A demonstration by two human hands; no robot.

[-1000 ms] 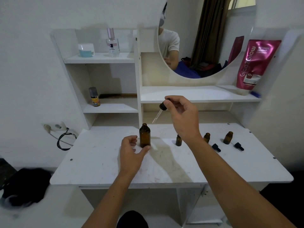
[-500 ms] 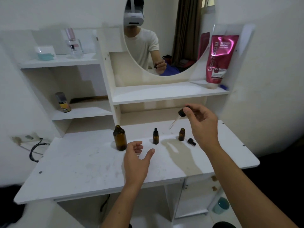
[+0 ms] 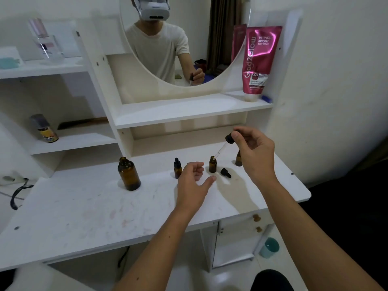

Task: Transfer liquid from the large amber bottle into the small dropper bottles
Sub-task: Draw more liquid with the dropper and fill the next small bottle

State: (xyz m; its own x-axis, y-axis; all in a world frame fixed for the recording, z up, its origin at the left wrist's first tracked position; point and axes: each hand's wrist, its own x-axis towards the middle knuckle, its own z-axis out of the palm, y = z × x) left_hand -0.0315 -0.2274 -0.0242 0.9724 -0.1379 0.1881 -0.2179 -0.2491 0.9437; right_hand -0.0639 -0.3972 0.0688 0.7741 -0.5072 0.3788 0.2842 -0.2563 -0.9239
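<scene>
The dropper [image 3: 223, 148] is pinched at its black bulb between thumb and forefinger of the right hand [image 3: 255, 153]; the glass tube slopes down and leftward from those fingertips, its tip at the mouth of an uncapped small dropper bottle [image 3: 212, 164]. Whether the tip is inside the neck or just above it cannot be told.

The left hand [image 3: 193, 181] is held above the tabletop [image 3: 84, 208], nothing gripped — thumb spread toward the uncapped bottle, the other fingers loosely curled. A capped small bottle [image 3: 177, 168] stands just beyond those curled fingers, partly covered by them. A loose black cap [image 3: 225, 172] lies on its side just past the left thumb tip, beside the uncapped bottle.

The large amber bottle [image 3: 128, 174] stands upright and open-necked, well apart to the left of the left hand, untouched. A third small bottle [image 3: 238, 159] is seen partly hidden behind the right hand.

A pink tube [image 3: 259, 61] leans on the shelf above the right fingers.
</scene>
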